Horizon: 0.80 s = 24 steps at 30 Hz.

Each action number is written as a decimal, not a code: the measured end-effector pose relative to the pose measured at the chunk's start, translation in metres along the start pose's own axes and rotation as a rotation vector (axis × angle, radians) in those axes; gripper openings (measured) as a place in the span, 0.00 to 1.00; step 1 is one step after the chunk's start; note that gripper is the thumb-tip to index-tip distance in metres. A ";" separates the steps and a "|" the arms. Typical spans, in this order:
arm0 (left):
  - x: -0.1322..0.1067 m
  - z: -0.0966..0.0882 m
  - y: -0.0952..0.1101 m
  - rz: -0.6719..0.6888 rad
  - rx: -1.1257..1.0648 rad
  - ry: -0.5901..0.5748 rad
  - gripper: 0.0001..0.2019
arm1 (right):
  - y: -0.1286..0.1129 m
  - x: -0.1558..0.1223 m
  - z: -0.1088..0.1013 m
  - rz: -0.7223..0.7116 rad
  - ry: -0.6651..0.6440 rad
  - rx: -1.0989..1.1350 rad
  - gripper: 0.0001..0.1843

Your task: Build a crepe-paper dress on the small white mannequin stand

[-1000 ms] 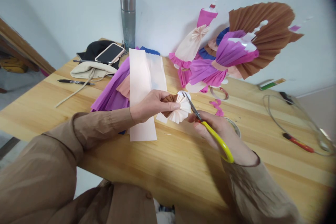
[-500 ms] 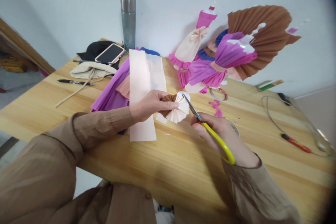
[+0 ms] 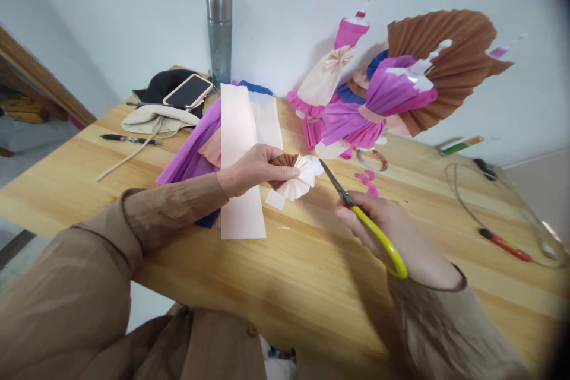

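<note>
My left hand [image 3: 253, 171] pinches a small pleated paper rosette [image 3: 299, 183], one part brown and the other cream. A white rounded piece [image 3: 317, 165] shows behind the rosette's upper right edge. In my right hand [image 3: 387, 225] is a pair of scissors [image 3: 374, 234] with yellow handles, its tips pointing up and left, just right of the white piece and apart from the rosette. Below my left forearm and wrist lie cream paper strips [image 3: 240, 208] and folded purple paper [image 3: 191, 157].
Dolls in pleated paper dresses [image 3: 378, 95] lean by the wall at the back right. A steel flask [image 3: 219, 35], a phone [image 3: 187, 91] and a pen [image 3: 131, 139] are at the back left. Pink scraps [image 3: 369, 183], a tape roll [image 3: 373, 160] and a red-handled corded tool [image 3: 505, 245] lie right.
My right hand has drawn the scissors right and slightly down, away from the white piece. My left hand has lifted the rosette a little.
</note>
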State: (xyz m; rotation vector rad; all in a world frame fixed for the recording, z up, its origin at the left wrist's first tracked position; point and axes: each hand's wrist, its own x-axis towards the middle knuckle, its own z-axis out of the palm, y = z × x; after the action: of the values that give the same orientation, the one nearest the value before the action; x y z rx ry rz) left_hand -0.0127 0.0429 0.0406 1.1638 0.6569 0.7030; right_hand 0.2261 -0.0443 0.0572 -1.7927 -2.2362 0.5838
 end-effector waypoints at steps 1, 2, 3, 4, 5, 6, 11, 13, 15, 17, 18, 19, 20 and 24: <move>0.001 0.000 -0.001 -0.005 -0.011 -0.001 0.11 | -0.001 0.001 0.000 0.035 -0.024 -0.064 0.30; 0.001 -0.001 -0.001 -0.010 -0.022 -0.004 0.11 | -0.002 0.002 0.001 0.076 -0.056 -0.135 0.29; 0.002 -0.001 -0.002 -0.013 -0.031 -0.008 0.12 | -0.003 0.004 0.004 0.118 -0.091 -0.209 0.29; 0.002 -0.001 -0.003 -0.014 -0.037 -0.011 0.13 | -0.006 0.006 0.007 0.161 -0.131 -0.280 0.27; 0.002 -0.002 -0.004 -0.012 -0.042 -0.013 0.13 | -0.008 0.008 0.012 0.202 -0.172 -0.345 0.25; 0.002 -0.001 -0.004 -0.009 -0.044 -0.014 0.14 | -0.011 0.010 0.017 0.232 -0.209 -0.397 0.23; -0.001 0.001 -0.002 0.014 -0.007 0.004 0.15 | -0.019 0.016 0.036 0.265 -0.248 -0.453 0.22; -0.002 0.002 -0.001 0.030 0.022 0.020 0.14 | -0.018 0.016 0.038 0.276 -0.244 -0.467 0.23; -0.002 0.003 0.000 0.051 0.052 0.030 0.12 | -0.018 0.017 0.039 0.277 -0.258 -0.481 0.24; -0.002 0.003 0.000 0.076 0.086 0.027 0.11 | -0.020 0.017 0.040 0.285 -0.256 -0.512 0.24; -0.002 0.003 0.000 0.088 0.104 0.021 0.11 | -0.022 0.017 0.041 0.299 -0.242 -0.542 0.24; -0.002 0.004 0.001 0.100 0.122 0.016 0.11 | -0.023 0.018 0.042 0.313 -0.223 -0.575 0.25; -0.002 0.004 0.001 0.110 0.137 0.011 0.11 | -0.025 0.018 0.043 0.325 -0.203 -0.605 0.25; -0.002 0.004 0.000 0.129 0.167 -0.006 0.11 | -0.025 0.020 0.046 0.322 -0.198 -0.566 0.25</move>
State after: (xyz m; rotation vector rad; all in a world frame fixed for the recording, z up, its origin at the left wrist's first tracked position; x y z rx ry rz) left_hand -0.0106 0.0385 0.0416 1.3707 0.6487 0.7643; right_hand 0.1807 -0.0377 0.0254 -2.4971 -2.4282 0.1854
